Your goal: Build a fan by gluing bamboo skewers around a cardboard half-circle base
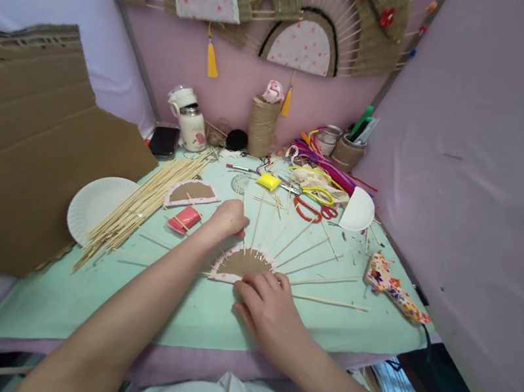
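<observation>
A half-round piece of brown cardboard (pixel 244 263) with a pink-spotted white border lies in front of me. Thin bamboo sticks (pixel 311 255) fan out from its curved edge. My left hand (pixel 229 219) is closed at the top left of this piece, pinching one of the thin sticks. Across the lower right part of the cardboard rests my right hand (pixel 272 303), fingers laid over its edge. A second bordered half-round (pixel 192 194) and a red packet (pixel 184 219) lie to the left of my left hand.
A bundle of bamboo sticks (pixel 141 207) overlaps a white paper plate (pixel 85 211), beside a large cardboard sheet (pixel 24 158). Orange scissors (pixel 308 210), yellow-handled scissors (pixel 318 195) and a yellow packet (pixel 268 182) lie behind. A patterned glue gun (pixel 394 288) is at right; a twine roll (pixel 262 126) stands at back.
</observation>
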{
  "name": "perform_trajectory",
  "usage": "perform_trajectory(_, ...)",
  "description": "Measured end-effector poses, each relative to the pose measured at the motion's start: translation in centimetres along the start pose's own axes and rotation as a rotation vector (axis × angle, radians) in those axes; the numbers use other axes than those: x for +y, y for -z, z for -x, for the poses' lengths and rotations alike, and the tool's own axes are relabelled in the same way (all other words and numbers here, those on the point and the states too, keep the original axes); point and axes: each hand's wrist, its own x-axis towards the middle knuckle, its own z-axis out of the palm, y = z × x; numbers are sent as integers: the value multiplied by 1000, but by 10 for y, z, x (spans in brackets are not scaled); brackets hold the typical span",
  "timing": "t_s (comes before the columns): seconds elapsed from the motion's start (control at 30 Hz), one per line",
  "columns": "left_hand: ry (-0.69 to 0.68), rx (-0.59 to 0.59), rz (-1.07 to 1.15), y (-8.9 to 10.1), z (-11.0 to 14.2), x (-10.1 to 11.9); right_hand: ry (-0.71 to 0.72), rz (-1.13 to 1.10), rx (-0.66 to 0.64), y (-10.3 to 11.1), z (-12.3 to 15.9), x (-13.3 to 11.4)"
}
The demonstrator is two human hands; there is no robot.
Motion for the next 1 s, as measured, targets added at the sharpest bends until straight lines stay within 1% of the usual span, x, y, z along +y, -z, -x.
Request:
perform_trajectory(0.2,-4,-3,-20,1,4,1,-15,-12,9,-2,0,-1)
perform_trajectory(0.43,-4,-2,-39,0,3,0,-17,-17,21,-1,2,-3)
perform_trajectory(0.6,-10,-8,-53,0,2,1,-29,-40,4,-1,2,-5)
perform_trajectory(0.87,-7,-35,-66,0,1,3,-30,-48,6,-1,4,-4)
perform_trajectory(1.0,-6,-43,-71,1,1,3,-23,-39,34,0,6,-8)
